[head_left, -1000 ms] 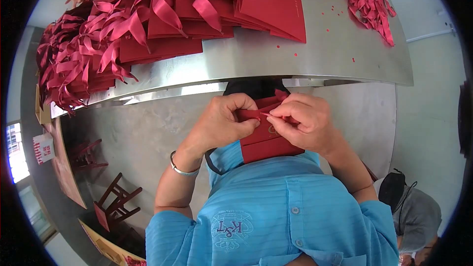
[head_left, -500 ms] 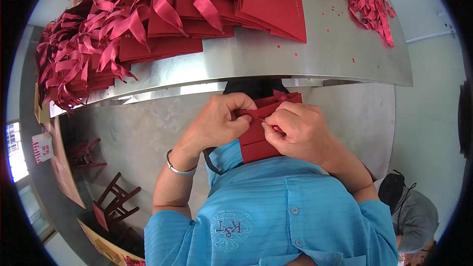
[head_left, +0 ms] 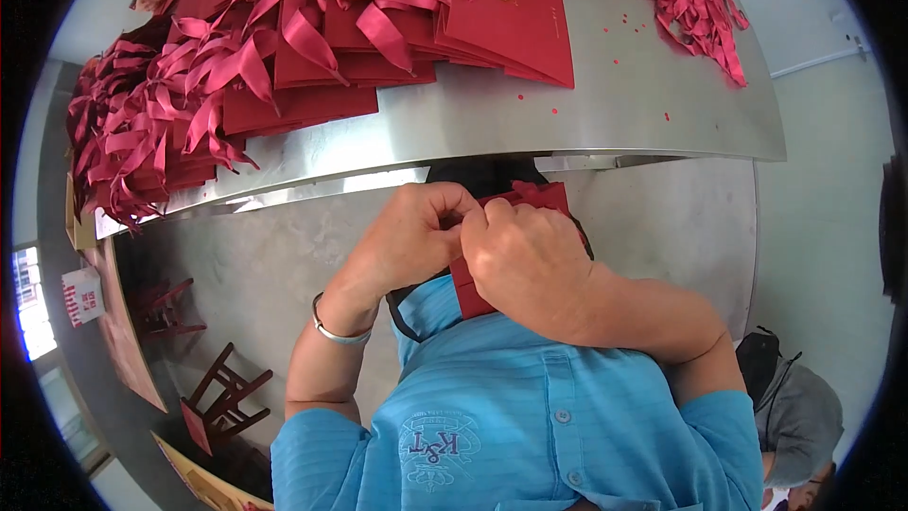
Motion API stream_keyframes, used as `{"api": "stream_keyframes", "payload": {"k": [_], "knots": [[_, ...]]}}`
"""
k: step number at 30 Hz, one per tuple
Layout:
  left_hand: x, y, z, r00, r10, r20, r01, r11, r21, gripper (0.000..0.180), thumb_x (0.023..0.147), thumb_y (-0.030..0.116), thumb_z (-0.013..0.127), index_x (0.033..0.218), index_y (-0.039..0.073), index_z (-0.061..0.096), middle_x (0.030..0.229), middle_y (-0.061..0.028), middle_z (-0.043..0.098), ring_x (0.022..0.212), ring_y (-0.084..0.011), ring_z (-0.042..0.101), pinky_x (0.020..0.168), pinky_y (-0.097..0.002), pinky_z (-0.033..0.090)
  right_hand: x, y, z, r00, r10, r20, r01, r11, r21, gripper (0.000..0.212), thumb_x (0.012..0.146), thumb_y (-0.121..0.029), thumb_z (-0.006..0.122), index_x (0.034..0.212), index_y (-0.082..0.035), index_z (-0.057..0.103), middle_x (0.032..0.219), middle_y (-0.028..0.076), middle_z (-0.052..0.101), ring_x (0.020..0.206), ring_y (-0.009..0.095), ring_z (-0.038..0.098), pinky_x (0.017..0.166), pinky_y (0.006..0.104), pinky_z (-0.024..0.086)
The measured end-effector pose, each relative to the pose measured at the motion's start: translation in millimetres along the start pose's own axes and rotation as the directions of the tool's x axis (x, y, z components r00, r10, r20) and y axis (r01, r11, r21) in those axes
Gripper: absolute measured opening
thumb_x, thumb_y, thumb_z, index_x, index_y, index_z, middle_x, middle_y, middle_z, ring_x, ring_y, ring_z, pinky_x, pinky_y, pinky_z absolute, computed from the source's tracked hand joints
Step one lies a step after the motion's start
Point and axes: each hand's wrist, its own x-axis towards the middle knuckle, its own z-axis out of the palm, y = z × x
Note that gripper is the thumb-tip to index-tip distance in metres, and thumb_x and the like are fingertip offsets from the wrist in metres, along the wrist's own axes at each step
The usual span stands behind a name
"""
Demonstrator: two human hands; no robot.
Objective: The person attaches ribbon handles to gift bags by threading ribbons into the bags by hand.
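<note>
A red paper gift bag [head_left: 467, 290] lies in my lap at the table's front edge, with a bit of pink-red ribbon [head_left: 526, 191] at its far end. My left hand [head_left: 409, 238] is closed, thumb and forefinger pinching the bag's upper left edge. Right beside it, my right hand [head_left: 530, 270] is closed too, its fingertips meeting those of the left. The back of the right hand covers most of the bag, so what its fingers grip is hidden.
On the metal table [head_left: 454, 118] are piled red gift bags [head_left: 511, 14] with ribbon handles [head_left: 246, 66]. A heap of loose ribbons [head_left: 676, 0] lies at the far right, small red dots [head_left: 554, 111] nearby. Wooden stools [head_left: 222, 397] stand left; a person in grey [head_left: 804, 416] is behind right.
My right hand has moved left and turned over the bag, coming up against my left hand. The left hand keeps its pinch in nearly the same place.
</note>
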Motion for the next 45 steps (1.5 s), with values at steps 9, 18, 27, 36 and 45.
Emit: {"api": "stream_keyframes", "payload": {"k": [9, 18, 27, 36, 45], "knots": [[2.6, -9.7, -2.9, 1.000, 0.014, -0.012, -0.014, 1.000, 0.010, 0.010, 0.082, -0.007, 0.060, 0.088, -0.003, 0.067, 0.077, 0.0025, 0.063, 0.072, -0.0026, 0.054, 0.062, -0.0196, 0.046, -5.4, 12.9, 18.1, 0.990, 0.058, -0.129, -0.028, 0.974, 0.225, 0.011, 0.070, -0.008, 0.066, 0.068, -0.003, 0.057, 0.066, 0.009, 0.056, 0.055, 0.025, 0.060, 0.049, 0.0351, 0.052], [1.8, -14.7, -3.9, 0.999, 0.028, 0.028, -0.027, 0.999, -0.039, 0.014, 0.083, -0.009, 0.059, 0.093, -0.003, 0.068, 0.081, 0.0011, 0.064, 0.075, -0.0031, 0.056, 0.064, -0.0198, 0.047, -11.7, 16.2, 24.2, 0.945, 0.035, -0.326, 0.068, 0.952, 0.298, 0.018, 0.065, -0.002, 0.068, 0.062, -0.007, 0.051, 0.060, 0.005, 0.050, 0.052, 0.021, 0.056, 0.045, 0.0317, 0.048], [0.3, -13.9, -8.7, 0.996, 0.036, 0.080, -0.034, 0.999, -0.029, 0.017, 0.085, -0.010, 0.058, 0.098, -0.002, 0.065, 0.084, 0.0030, 0.061, 0.075, -0.0021, 0.051, 0.065, -0.0186, 0.043, -19.1, 25.7, 44.2, 0.883, 0.026, -0.468, 0.187, 0.896, 0.404, 0.017, 0.064, 0.002, 0.069, 0.064, -0.006, 0.054, 0.063, 0.005, 0.055, 0.053, 0.019, 0.057, 0.045, 0.0299, 0.048], [-0.6, -7.4, -10.6, 0.992, -0.058, 0.113, 0.052, 0.997, 0.062, 0.014, 0.086, -0.007, 0.058, 0.098, -0.003, 0.065, 0.084, 0.0014, 0.063, 0.077, -0.0031, 0.054, 0.066, -0.0199, 0.046, -21.1, 27.5, 49.1, 0.829, -0.129, -0.544, 0.265, 0.947, 0.180, 0.017, 0.065, -0.010, 0.067, 0.062, -0.010, 0.050, 0.062, 0.003, 0.043, 0.051, 0.015, 0.053, 0.044, 0.0283, 0.044], [-1.6, -2.0, -5.2, 0.993, 0.063, 0.099, -0.072, 0.994, 0.082, 0.017, 0.088, -0.005, 0.056, 0.102, -0.003, 0.066, 0.084, -0.0051, 0.067, 0.077, -0.0072, 0.057, 0.068, -0.0238, 0.049, -18.4, 21.4, 18.3, 0.956, 0.248, -0.155, -0.127, 0.829, 0.545, 0.013, 0.072, -0.006, 0.074, 0.074, -0.006, 0.061, 0.074, 0.007, 0.061, 0.064, 0.020, 0.061, 0.054, 0.0323, 0.050]]}}
